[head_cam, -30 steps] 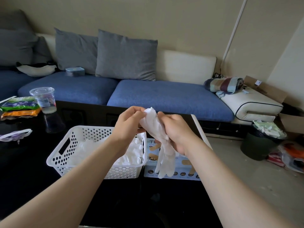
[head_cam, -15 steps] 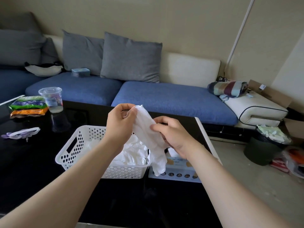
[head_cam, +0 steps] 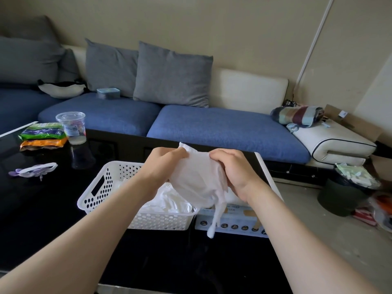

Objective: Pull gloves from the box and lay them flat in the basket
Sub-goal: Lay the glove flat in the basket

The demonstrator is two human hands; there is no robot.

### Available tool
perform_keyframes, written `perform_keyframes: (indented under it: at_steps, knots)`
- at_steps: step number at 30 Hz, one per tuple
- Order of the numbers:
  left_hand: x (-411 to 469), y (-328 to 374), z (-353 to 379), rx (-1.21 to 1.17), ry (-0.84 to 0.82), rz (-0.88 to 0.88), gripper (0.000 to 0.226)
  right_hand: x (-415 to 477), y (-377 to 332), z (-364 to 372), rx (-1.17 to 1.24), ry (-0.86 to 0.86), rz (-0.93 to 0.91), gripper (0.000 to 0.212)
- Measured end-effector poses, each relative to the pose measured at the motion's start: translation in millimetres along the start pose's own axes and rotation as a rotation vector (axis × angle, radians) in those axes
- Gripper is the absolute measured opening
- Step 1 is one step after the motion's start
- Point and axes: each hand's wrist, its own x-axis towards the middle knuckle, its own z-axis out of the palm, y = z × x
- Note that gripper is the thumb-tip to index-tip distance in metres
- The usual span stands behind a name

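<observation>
— Glove (head_cam: 197, 177) position, and who has it?

— Dead centre, in the air over the basket's right end and the box. The left grip (head_cam: 163, 166) pinches its top edge at 10 o'clock and the right grip (head_cam: 235, 172) bunches it at 2 o'clock. Both have curled fingers, with the tips hidden in the film.

— What is it made of?

— Thin, cloudy white plastic, crinkled. One long finger dangles at 6 o'clock across the box front.

— And the basket (head_cam: 93, 187)?

— White plastic, rectangular, with walls punched by round holes and a slot handle. It sits on the glossy black worktop (head_cam: 42, 219) at 7 o'clock of the glove. A rumpled heap of white gloves lies inside, partly covered by the left forearm.

— Can you read the box (head_cam: 235, 224)?

— No. It touches the basket's right side, and its top is hidden behind the right wrist and glove. There is pale blue lettering too blurred to read, with a row of dark round badges under it.

— Anything else with print?

— A clear cup (head_cam: 71, 128) at 10 o'clock, with an illegible label.
</observation>
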Motion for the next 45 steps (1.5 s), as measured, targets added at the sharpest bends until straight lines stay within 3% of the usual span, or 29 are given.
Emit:
perform_keyframes:
  at_steps: [5,8,11,15,21,33,41,45]
  knots:
    - [-4,5,4,-0.151,-0.190,0.026,0.030,-4,-2,-13,0.215,-0.198,0.182,0.027]
    - [-3,1,5,-0.030,-0.174,0.026,0.038,5,13,-14,-0.100,-0.014,0.104,0.026]
    - [5,-13,0,0.297,-0.003,0.038,0.045,13,31,-6,-0.537,0.181,-0.087,0.021]
    - [11,-25,-13,0.509,0.106,0.093,0.038,16,37,9,-0.835,0.252,-0.222,0.018]
    - [18,-33,-30,0.633,0.183,0.122,0.032,30,39,27,-1.112,0.291,-0.393,0.033]
    - [16,-50,-89,1.006,0.188,0.075,0.026,62,53,80,-1.153,0.232,-0.726,0.038]
    - [7,-57,-120,1.272,0.091,-0.045,0.023,73,54,114,-1.043,0.007,-0.652,0.025]
    - [3,-51,-120,1.316,0.098,-0.023,0.017,78,58,123,-1.200,0.083,-0.696,0.024]
